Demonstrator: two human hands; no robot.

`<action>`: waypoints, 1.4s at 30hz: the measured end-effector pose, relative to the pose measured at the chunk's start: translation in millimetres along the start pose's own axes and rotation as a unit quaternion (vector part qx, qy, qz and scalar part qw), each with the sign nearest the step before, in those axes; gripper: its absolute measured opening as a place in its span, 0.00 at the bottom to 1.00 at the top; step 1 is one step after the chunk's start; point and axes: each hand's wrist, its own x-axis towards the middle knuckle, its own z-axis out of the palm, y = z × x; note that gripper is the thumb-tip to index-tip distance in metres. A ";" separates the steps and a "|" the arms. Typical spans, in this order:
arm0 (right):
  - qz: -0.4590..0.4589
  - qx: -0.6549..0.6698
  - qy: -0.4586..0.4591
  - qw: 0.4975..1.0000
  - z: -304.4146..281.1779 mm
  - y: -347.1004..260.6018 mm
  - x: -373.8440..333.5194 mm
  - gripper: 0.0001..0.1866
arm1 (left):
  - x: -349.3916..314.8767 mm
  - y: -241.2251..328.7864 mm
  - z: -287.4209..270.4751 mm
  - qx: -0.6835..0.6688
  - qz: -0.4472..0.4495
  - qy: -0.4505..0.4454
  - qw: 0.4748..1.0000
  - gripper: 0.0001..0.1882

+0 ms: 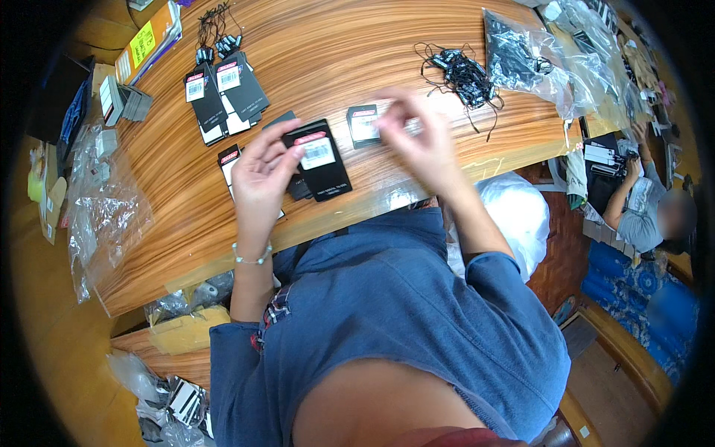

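My left hand (267, 165) pinches a black card tag (328, 177) by its left edge, between thumb and fingers. The tag carries a white barcode label with a red band at its top. More dark cards (298, 188) lie partly hidden behind it and under the hand. My right hand (421, 138) hovers over the table to the right of the tag, its fingers smeared by motion. Just left of those fingers sits a small dark card or stack with a white label (363, 125). Whether the right fingers hold anything does not show.
Labelled black tags with cords (237, 93) lie in stacks at the far left. A tangle of black strings (465, 78) and clear plastic bags (521, 63) occupy the far right. Crumpled clear plastic (108, 201) hangs at the left edge. Another person (640, 201) works at the right.
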 end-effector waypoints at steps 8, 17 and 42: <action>0.066 -0.378 0.054 0.922 -96.3 62.8 -3.0 0.09 | 18.1 11.7 -24.7 0.016 0.040 0.039 0.998 0.17; 0.145 -0.371 0.117 0.910 -99.2 75.9 5.4 0.11 | 25.5 17.4 -12.2 -0.023 0.036 -0.027 0.999 0.16; 0.007 0.423 -0.003 0.906 0.3 -45.3 117.5 0.15 | 86.6 72.0 3.5 0.068 0.177 -0.217 0.958 0.11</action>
